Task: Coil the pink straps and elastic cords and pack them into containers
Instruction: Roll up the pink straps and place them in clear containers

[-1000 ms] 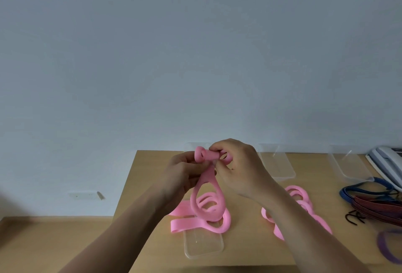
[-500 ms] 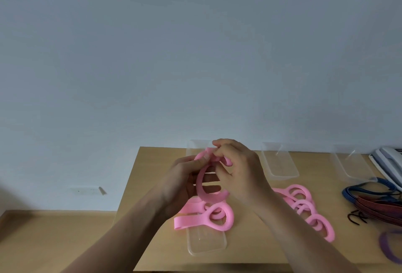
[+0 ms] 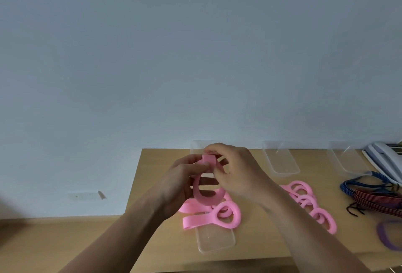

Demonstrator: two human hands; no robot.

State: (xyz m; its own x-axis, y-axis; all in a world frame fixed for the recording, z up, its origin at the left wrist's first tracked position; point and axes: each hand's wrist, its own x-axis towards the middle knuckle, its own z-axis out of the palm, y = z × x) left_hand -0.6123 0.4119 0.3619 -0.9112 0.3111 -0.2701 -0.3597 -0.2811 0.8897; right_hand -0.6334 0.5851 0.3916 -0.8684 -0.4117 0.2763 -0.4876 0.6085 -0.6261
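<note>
Both hands hold one pink strap (image 3: 207, 198) above the wooden table (image 3: 256, 244). My left hand (image 3: 185, 183) pinches a small rolled coil of it at the top, and my right hand (image 3: 237, 172) grips the same coil from the right. The strap's loose tail hangs down in a loop and lies curled on a clear lid (image 3: 215, 240) near the front edge. A second pink strap (image 3: 311, 205) lies in loose loops to the right. Blue and red elastic cords (image 3: 378, 196) are piled at the far right.
Two clear containers (image 3: 280, 159) (image 3: 348, 159) stand along the table's back edge, and a third (image 3: 196, 145) is partly hidden behind my hands. A white telephone (image 3: 387, 159) is at the back right. A purple band (image 3: 389, 238) lies at the right edge.
The hanging loop of the pink strap has become shorter as more of it was rolled onto the coil. My hands stayed at about the same height.
</note>
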